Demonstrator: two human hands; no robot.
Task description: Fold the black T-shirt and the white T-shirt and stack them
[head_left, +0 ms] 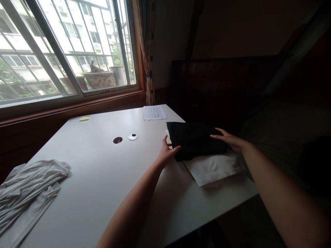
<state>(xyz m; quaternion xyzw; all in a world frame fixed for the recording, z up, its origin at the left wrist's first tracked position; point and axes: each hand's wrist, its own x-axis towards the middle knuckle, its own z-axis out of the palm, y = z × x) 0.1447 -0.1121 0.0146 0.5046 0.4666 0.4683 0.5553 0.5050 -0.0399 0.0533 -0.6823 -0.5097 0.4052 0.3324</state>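
A folded black garment (196, 139) lies at the right side of the white table, partly on top of a folded white garment (216, 168). At its left edge is my left hand (168, 151), thumb over the cloth and fingers spread apart. My right hand (230, 139) reaches over its right side with thumb and forefinger stretched out and apart; its other fingers are hard to see in the dark. Something white with a bit of yellow (168, 134) peeks out beside the black cloth near my left hand.
The white table (98, 186) bears a crumpled light-grey cloth (33, 193) at the left, papers (155, 112) at the back, a yellow slip (84, 118), a round hole (117, 140) and a round grommet (133, 137). A barred window (77, 51) and curtain (148, 51) stand behind.
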